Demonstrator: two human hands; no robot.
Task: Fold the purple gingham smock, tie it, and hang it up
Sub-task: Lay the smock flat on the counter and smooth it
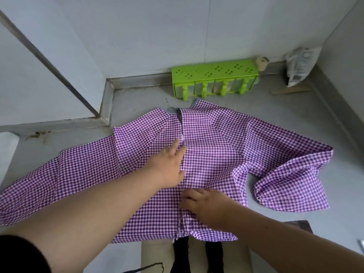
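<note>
So the purple gingham smock (pixel 206 146) is spread out flat on the grey counter (pixel 295 115), back side up, with the opening seam running straight down the middle. Both hands are flat on it, nothing pinched. The left hand (pixel 169 166) has its fingers stretched out and pressing right along that centre seam, fingertips pointing toward the collar. The right hand (pixel 204 205) sits just below it, closer to the hem, fingers relaxed and spread on the cloth, tips touching the same seam.

Looks to me like the smoothing stage before the first fold. If I were doing it, I'd keep the fingers flat and sweep outward from the seam so the two back panels meet neatly instead of overlapping. The sleeve out past the right fingers is bunched and twisted at the cuff, so I'd flatten that first or the fold will come out lumpy. The left sleeve lies pretty flat already.

Beyond the left fingertips, past the collar, there's a green plastic rack (pixel 214 79) against the wall, well clear of the cloth.
</note>
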